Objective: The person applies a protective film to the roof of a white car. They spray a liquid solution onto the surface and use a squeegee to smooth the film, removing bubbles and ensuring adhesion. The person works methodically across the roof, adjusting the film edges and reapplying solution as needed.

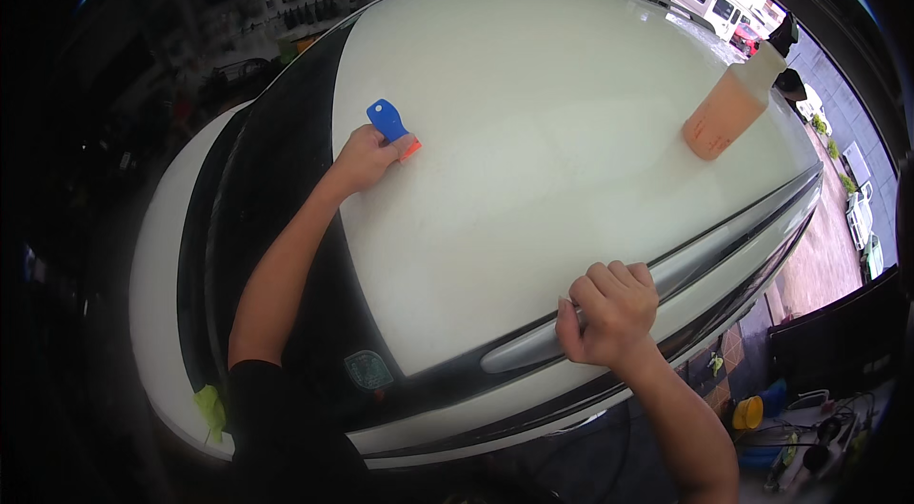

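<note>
From afar, my left grip point(369, 159) clamps a blue scraper point(386, 120) at the white roof point(514, 123), my right grip point(611, 309) the rail point(524, 349) (bracing, perhaps); scraping seems the step, the next stroke calling for level pressure.

On the car roof point(514, 114), the scraper point(386, 119) is at the left, the spray bottle point(725, 114) at the far right; the rail point(519, 350) runs along its near edge, the windshield point(262, 180) to its left.
</note>
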Action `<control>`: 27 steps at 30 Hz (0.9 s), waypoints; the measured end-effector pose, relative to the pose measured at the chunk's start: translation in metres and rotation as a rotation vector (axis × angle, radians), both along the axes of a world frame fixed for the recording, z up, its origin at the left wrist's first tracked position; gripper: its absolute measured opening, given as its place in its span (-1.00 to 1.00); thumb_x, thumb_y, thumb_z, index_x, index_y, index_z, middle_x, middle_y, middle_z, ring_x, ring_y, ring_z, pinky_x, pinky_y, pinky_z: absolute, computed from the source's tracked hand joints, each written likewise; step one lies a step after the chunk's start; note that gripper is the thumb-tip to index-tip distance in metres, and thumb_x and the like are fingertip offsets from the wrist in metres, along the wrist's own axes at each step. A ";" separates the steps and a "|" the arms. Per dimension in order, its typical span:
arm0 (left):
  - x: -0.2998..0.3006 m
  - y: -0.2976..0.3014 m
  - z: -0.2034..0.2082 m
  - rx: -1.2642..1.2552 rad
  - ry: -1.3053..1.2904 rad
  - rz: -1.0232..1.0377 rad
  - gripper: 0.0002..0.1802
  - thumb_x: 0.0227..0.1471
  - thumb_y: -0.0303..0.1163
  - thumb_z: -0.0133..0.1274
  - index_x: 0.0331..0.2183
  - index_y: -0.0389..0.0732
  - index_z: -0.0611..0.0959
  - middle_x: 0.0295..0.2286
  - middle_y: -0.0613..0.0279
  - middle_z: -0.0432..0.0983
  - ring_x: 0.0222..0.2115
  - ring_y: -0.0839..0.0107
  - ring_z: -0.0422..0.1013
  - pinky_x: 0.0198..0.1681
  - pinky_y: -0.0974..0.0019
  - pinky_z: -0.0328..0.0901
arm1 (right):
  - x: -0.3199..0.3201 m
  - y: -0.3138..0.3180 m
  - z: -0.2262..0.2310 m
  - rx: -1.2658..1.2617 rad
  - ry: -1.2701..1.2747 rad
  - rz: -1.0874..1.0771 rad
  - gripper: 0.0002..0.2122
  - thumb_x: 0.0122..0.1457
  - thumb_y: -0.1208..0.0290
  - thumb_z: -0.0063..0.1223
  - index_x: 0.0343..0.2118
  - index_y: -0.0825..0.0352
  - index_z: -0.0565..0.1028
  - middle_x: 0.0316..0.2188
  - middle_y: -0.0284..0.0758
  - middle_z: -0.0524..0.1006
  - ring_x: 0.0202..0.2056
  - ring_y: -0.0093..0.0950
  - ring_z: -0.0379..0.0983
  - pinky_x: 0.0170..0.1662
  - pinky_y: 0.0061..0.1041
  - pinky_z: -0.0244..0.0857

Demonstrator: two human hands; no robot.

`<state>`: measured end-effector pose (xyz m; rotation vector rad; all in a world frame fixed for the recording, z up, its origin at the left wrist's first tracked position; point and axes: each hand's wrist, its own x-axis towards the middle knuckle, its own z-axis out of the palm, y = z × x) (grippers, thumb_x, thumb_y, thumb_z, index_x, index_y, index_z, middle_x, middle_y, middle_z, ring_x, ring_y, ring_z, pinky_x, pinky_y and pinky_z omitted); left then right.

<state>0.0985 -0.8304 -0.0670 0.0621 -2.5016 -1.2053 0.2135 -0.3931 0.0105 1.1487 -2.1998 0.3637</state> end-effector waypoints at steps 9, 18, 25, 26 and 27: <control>-0.005 -0.009 -0.006 -0.043 0.025 0.030 -0.44 0.23 0.06 0.16 -0.30 -0.35 0.74 -0.45 0.00 0.68 -0.37 0.09 0.62 -0.14 0.15 0.41 | 0.000 0.002 0.000 0.015 -0.004 -0.018 -0.81 -0.12 0.37 0.22 -0.62 0.19 0.38 -0.62 -0.39 0.28 -0.56 -0.37 0.25 -0.39 -0.34 0.06; 0.013 -0.028 -0.007 -0.022 -0.039 0.107 -0.48 0.29 0.00 0.13 -0.40 -0.33 0.70 -0.50 0.17 0.63 -0.43 0.33 0.52 -0.12 0.13 0.37 | -0.001 -0.003 0.001 -0.009 0.008 0.015 -0.82 -0.12 0.37 0.22 -0.62 0.20 0.38 -0.62 -0.37 0.29 -0.56 -0.35 0.27 -0.39 -0.33 0.08; 0.030 -0.108 -0.014 -0.053 -0.157 0.287 -0.50 0.30 0.08 0.10 -0.33 -0.21 0.71 -0.46 0.24 0.60 -0.36 0.38 0.49 -0.14 0.19 0.33 | 0.003 -0.014 -0.001 -0.049 -0.004 0.082 -0.81 -0.13 0.40 0.21 -0.62 0.21 0.37 -0.62 -0.37 0.28 -0.57 -0.35 0.27 -0.40 -0.34 0.08; 0.033 -0.099 -0.020 0.017 -0.176 0.200 -0.50 0.29 0.08 0.11 -0.33 -0.21 0.71 -0.46 0.24 0.60 -0.37 0.37 0.49 -0.14 0.20 0.34 | 0.003 -0.014 -0.001 -0.050 -0.001 0.082 -0.81 -0.13 0.40 0.21 -0.62 0.21 0.37 -0.62 -0.37 0.28 -0.57 -0.35 0.27 -0.40 -0.34 0.07; 0.028 -0.041 -0.007 0.006 -0.171 0.122 -0.49 0.28 0.09 0.12 -0.32 -0.24 0.71 -0.46 0.20 0.59 -0.37 0.37 0.48 -0.14 0.23 0.35 | 0.003 -0.004 -0.001 -0.027 0.020 0.026 -0.81 -0.13 0.40 0.21 -0.62 0.21 0.37 -0.62 -0.37 0.28 -0.57 -0.35 0.27 -0.40 -0.34 0.08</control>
